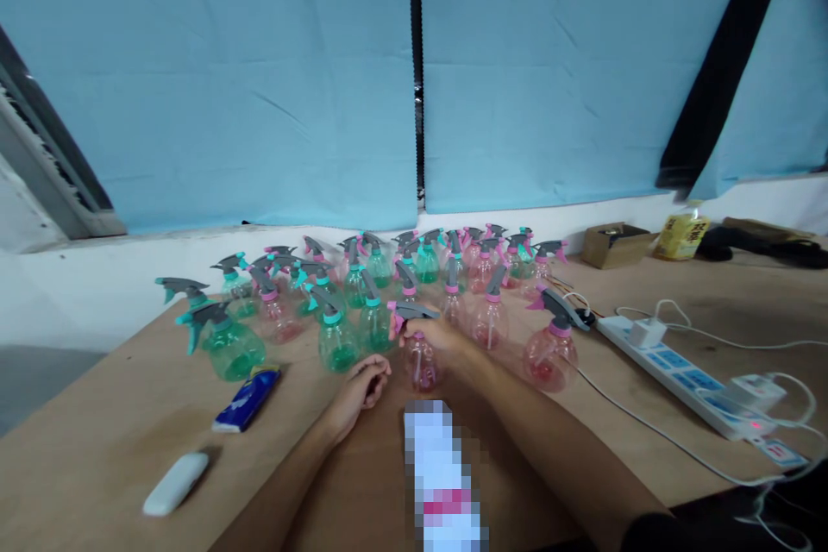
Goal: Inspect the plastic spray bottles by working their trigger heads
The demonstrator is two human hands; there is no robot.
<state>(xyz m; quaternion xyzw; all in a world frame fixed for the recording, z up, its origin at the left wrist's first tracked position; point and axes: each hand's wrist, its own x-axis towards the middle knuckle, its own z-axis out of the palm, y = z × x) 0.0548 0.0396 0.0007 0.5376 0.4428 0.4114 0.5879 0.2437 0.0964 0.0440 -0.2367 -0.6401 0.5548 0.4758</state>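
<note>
Right hand (436, 334) is gripping pink spray bottle (422, 369) up top; left hand (362, 385) is resting half-curled, contents unclear. Crowding is risking toppling nearby green spray bottle (375, 328).

Spray bottles (373, 328) look glossy plastic, the tabletop (116, 440) matt.

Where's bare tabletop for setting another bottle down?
Bare table lies left of the blue packet, between white case and left forearm, and between right forearm and cable. Crowded: table's middle, with spray bottles; around the power strip.
</note>
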